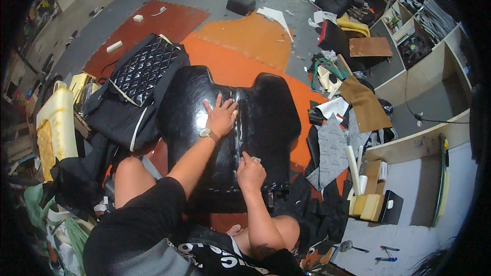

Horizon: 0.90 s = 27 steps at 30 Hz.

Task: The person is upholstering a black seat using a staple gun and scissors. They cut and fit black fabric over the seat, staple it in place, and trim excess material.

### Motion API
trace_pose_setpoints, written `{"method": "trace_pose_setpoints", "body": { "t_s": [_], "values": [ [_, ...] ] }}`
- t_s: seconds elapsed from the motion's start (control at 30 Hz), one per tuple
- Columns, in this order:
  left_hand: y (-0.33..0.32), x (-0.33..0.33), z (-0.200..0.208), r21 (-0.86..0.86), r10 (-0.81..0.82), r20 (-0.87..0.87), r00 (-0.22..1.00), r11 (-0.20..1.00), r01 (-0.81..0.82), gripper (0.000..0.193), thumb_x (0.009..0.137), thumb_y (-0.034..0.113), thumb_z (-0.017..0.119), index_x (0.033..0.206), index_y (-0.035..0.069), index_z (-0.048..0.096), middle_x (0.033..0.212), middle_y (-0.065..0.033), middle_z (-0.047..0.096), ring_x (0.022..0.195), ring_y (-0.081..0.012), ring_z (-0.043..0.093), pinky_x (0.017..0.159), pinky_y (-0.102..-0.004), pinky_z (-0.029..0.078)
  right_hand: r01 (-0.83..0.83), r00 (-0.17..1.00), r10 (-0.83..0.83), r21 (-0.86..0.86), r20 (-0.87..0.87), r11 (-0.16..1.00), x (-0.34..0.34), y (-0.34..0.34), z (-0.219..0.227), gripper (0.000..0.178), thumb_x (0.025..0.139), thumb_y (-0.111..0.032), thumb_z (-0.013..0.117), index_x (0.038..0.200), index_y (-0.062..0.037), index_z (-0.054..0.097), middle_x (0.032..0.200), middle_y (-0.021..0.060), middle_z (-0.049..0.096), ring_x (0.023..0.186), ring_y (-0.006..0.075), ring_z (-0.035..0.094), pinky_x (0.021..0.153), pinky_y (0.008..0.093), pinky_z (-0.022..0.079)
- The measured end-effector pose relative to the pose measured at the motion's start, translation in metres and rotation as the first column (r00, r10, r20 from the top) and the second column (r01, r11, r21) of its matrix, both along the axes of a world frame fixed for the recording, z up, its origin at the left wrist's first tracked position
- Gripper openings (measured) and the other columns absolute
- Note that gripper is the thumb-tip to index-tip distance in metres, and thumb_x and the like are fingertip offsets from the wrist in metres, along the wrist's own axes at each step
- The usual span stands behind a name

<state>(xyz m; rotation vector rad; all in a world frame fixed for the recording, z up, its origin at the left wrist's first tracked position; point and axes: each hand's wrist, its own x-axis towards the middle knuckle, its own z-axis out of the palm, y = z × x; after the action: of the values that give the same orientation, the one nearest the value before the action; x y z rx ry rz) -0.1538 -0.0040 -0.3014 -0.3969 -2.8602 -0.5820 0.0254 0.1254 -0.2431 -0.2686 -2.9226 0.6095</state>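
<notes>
Cushion (230, 145), glossy black, lies on orange sheeting (232, 66), directly beneath the fingers. Left hand (221, 116): fingers apart, flat beside the central seam (238, 122), apparently steadying the cushion. Right hand (251, 174): fingers curled, index at the seam, presumably guiding along it; any pinch cannot be told.

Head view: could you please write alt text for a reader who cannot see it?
A person's left hand lies spread on a glossy black pad, and the right hand points at its middle seam. Under the pad is an orange sheet; a quilted black piece lies to the left, fabric scraps to the right.
</notes>
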Motion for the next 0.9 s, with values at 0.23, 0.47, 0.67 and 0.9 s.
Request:
{"method": "trace_pose_setpoints", "body": {
  "t_s": [0.23, 0.47, 0.67, 0.9],
  "values": [
    [-0.023, 0.034, 0.008, 0.373, -0.105, -0.183, 0.977, 0.912, 0.168, 0.047, 0.102, 0.032, 0.059, 0.147, 0.019, 0.059, 0.157, -0.0116, 0.051, 0.15, -0.0403, 0.038, 0.12, -0.0694, 0.028, -0.085, 0.985, 0.082, 0.019, 0.153, 0.996, 0.005, -0.011, 0.0, 0.032, 0.096, -0.02, 0.064, 0.125, -0.0111, 0.074, 0.097, 0.0181, 0.075, 0.084, 0.0367, 0.075, 0.073, 0.0495, 0.06],
    [-0.025, 0.051, 0.026, 0.058, -0.199, 0.049, 0.979, 0.979, 0.196, 0.043, 0.101, 0.042, 0.06, 0.14, 0.025, 0.067, 0.157, 0.0, 0.051, 0.154, -0.0343, 0.034, 0.123, -0.0727, 0.016, -0.155, 0.971, 0.165, -0.069, 0.174, 0.986, 0.02, -0.028, 0.008, 0.041, 0.097, -0.034, 0.068, 0.13, -0.0102, 0.071, 0.119, 0.0241, 0.069, 0.106, 0.0408, 0.07, 0.089, 0.0509, 0.057],
    [-0.026, 0.053, 0.023, 0.077, -0.151, 0.051, 0.987, 0.986, 0.147, 0.042, 0.101, 0.038, 0.059, 0.141, 0.024, 0.066, 0.156, -0.003, 0.051, 0.153, -0.0339, 0.035, 0.123, -0.0721, 0.016, 0.185, 0.889, -0.102, -0.147, 0.446, 0.972, 0.013, -0.006, 0.031, 0.057, 0.09, -0.046, 0.078, 0.119, 0.0014, 0.064, 0.116, 0.0257, 0.068, 0.109, 0.044, 0.068, 0.093, 0.0529, 0.055],
    [-0.02, 0.053, 0.015, 0.05, -0.195, 0.017, 0.981, 0.98, 0.194, 0.047, 0.105, 0.035, 0.054, 0.151, 0.027, 0.056, 0.158, -0.0028, 0.051, 0.153, -0.0343, 0.037, 0.122, -0.0746, 0.014, 0.236, 0.87, -0.087, -0.255, 0.486, 0.938, 0.016, -0.004, 0.009, 0.048, 0.081, -0.033, 0.089, 0.112, -0.0022, 0.07, 0.114, 0.0226, 0.074, 0.107, 0.0424, 0.072, 0.093, 0.0504, 0.057]
  ]
}}
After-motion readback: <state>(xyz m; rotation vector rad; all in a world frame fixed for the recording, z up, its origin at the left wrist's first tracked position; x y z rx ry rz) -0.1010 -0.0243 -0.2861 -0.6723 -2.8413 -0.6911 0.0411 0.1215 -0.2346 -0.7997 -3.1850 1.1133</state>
